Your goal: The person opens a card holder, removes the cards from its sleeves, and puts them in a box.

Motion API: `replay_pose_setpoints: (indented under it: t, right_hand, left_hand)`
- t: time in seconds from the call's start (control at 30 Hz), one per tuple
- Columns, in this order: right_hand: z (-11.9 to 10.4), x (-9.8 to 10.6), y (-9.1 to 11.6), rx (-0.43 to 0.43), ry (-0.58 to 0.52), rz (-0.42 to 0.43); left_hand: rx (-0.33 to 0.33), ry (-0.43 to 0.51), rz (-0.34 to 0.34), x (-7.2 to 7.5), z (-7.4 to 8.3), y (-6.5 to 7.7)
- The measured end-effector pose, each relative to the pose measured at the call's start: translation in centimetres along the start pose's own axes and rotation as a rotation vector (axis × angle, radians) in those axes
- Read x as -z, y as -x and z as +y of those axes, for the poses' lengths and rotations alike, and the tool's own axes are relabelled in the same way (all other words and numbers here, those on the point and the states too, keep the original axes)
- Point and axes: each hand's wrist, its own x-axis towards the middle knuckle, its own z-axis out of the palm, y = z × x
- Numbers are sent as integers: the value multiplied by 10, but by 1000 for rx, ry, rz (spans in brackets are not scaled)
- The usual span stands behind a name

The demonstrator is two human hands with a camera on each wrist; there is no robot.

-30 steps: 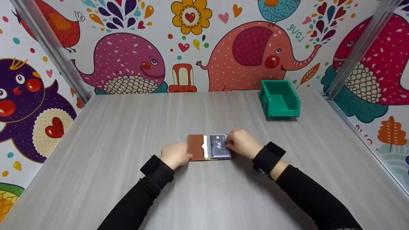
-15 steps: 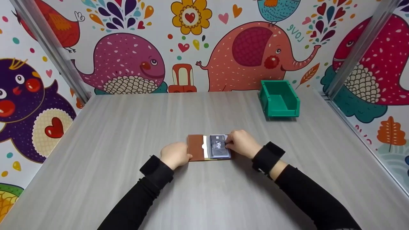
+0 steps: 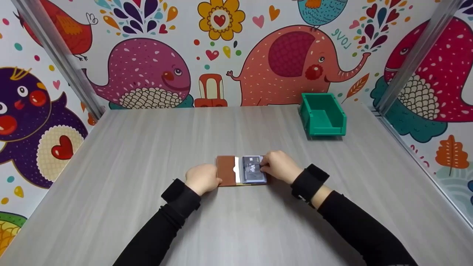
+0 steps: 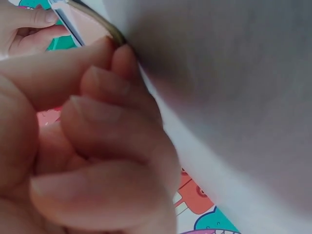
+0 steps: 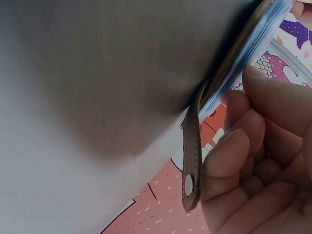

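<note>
A brown card wallet (image 3: 226, 171) lies unfolded on the table, with a stack of clear plastic sleeves on its right half. In the top sleeve shows a dark card (image 3: 252, 170) marked "Vip". My left hand (image 3: 202, 179) pinches the wallet's left edge between thumb and forefinger. At the other side, my right hand (image 3: 280, 165) pinches the card's right edge; whether the sleeve is caught too, I cannot tell. The right wrist view shows the sleeve stack (image 5: 258, 44) edge-on and a brown strap (image 5: 191, 156) with a metal snap hanging beside the curled fingers.
A green plastic bin (image 3: 323, 114) stands at the back right of the pale wood-grain table (image 3: 166, 136). Walls printed with cartoon animals (image 3: 147, 74) close off the back and both sides. Metal posts (image 3: 419, 59) rise at the back corners.
</note>
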Motion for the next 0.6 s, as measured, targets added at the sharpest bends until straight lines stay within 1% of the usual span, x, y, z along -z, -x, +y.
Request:
replay_pose_setpoints:
  t: [0.17, 0.37, 0.47, 0.6]
  right_hand:
    - [0, 0, 0, 2, 4, -1]
    - [0, 0, 0, 20, 9, 3]
    - [1, 0, 0, 30, 12, 7]
    - [1, 0, 0, 30, 14, 5]
  left_hand:
    - [0, -12, 29, 2, 2, -2]
    - [3, -3, 68, 5, 8, -5]
    - [-7, 10, 89, 5, 13, -8]
    - [-29, 49, 132, 5, 22, -14]
